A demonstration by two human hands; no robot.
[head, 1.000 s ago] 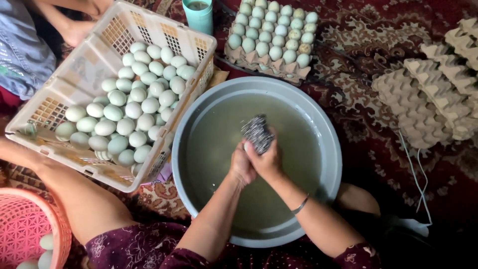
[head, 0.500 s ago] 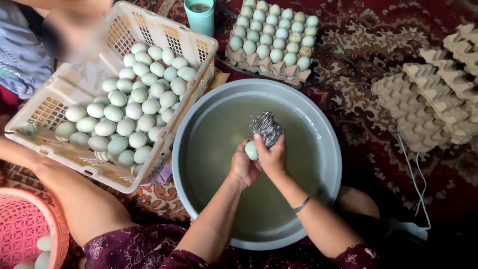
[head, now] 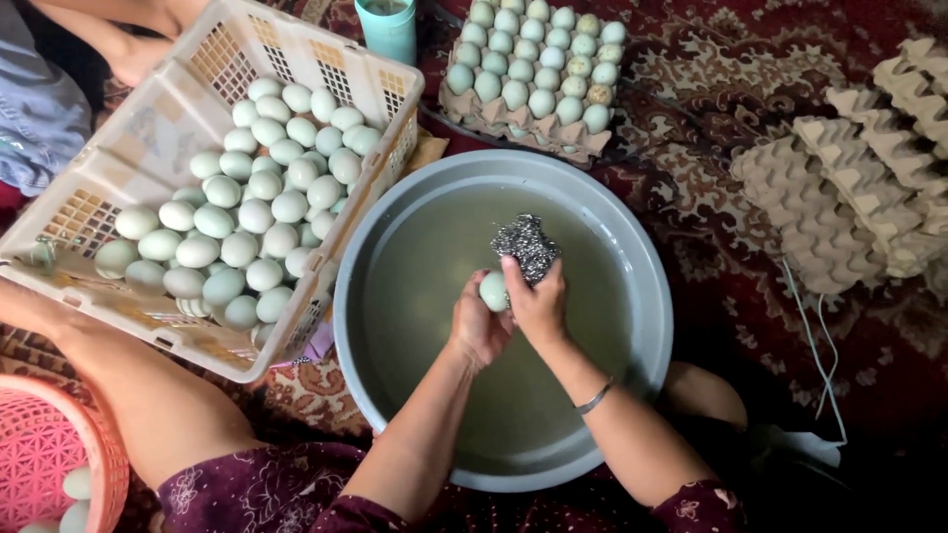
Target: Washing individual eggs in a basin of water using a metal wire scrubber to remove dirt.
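My left hand (head: 478,326) holds a pale green egg (head: 494,290) over a grey basin (head: 360,257) of murky water. My right hand (head: 540,306) grips a steel wool scrubber (head: 525,245) and presses it against the egg. Both hands meet above the middle of the basin. A thin bracelet circles my right wrist.
A tilted white plastic crate (head: 148,158) with several pale eggs leans on the basin's left rim. A filled egg tray (head: 533,74) lies beyond the basin, beside a teal cup (head: 388,27). Empty cardboard trays (head: 849,188) stack at right. A pink basket (head: 49,474) sits bottom left. Another person's legs are top left.
The egg has turned in my left hand and shows more beside the scrubber. Both hands stay over the basin's middle, rubbing.
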